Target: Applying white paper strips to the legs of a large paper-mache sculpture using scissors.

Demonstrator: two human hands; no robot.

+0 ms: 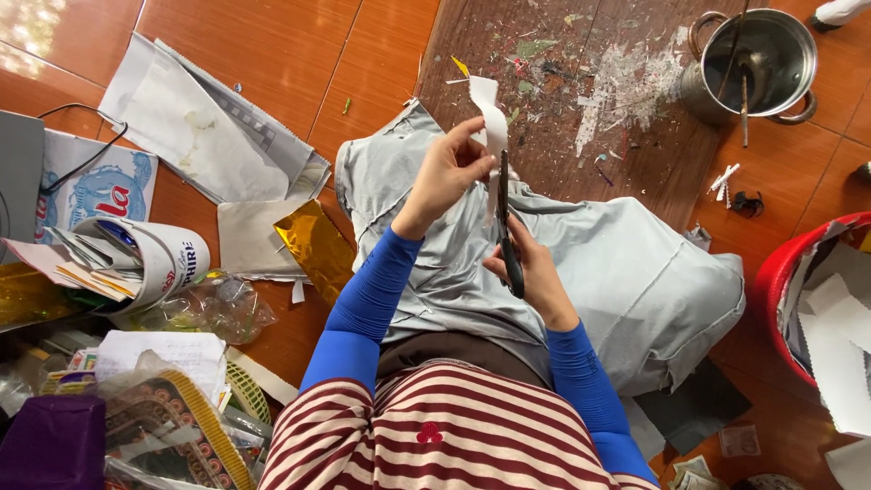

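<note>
Left grip (445, 172) pinches paper strip (490, 113) | right grip (535, 268) clasps scissors (504, 227) beneath strip

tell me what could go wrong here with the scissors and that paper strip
The left hand pinches the white paper strip right beside the black scissors in the right hand, so a fingertip might get nicked. The strip hangs thin and curved, so it may bend and the cut could wander. Offcuts may fall onto the grey cloth over the lap.
</note>
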